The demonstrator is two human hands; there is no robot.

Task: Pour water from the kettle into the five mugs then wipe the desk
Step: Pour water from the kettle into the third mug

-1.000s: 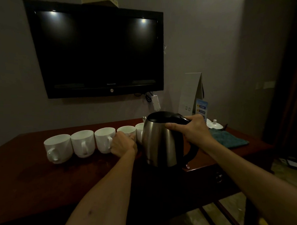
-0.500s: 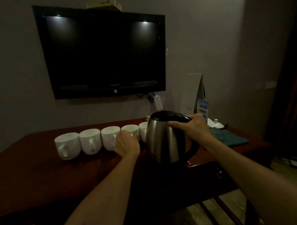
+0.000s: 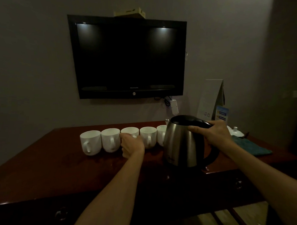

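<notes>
Your right hand (image 3: 214, 134) is wrapped around the black handle of the steel kettle (image 3: 183, 142), fingers curled over the top of the grip, and the kettle stands upright near the front right edge of the dark wooden bench (image 3: 41, 167); whether its base touches the wood or sits just above it is hard to tell in this dim light. Your left hand (image 3: 132, 145) is curled around the third mug (image 3: 130, 131) in a row of five white mugs, covering its lower half and handle. To its left stand the first mug (image 3: 90, 142) and the second mug (image 3: 110, 139), touching each other, handles facing you. To its right is the fourth mug (image 3: 148, 137), and the fifth mug (image 3: 161, 134) is partly hidden behind the kettle's body. All five sit upright in a line running along the bench toward the wall. A teal cloth (image 3: 252, 146) lies flat on the bench to the right, just beyond your right wrist, with a small white lidded pot (image 3: 236, 131) behind it. A folded white card (image 3: 210, 99) stands against the wall there, and a dark television (image 3: 127, 59) hangs above the mugs.
</notes>
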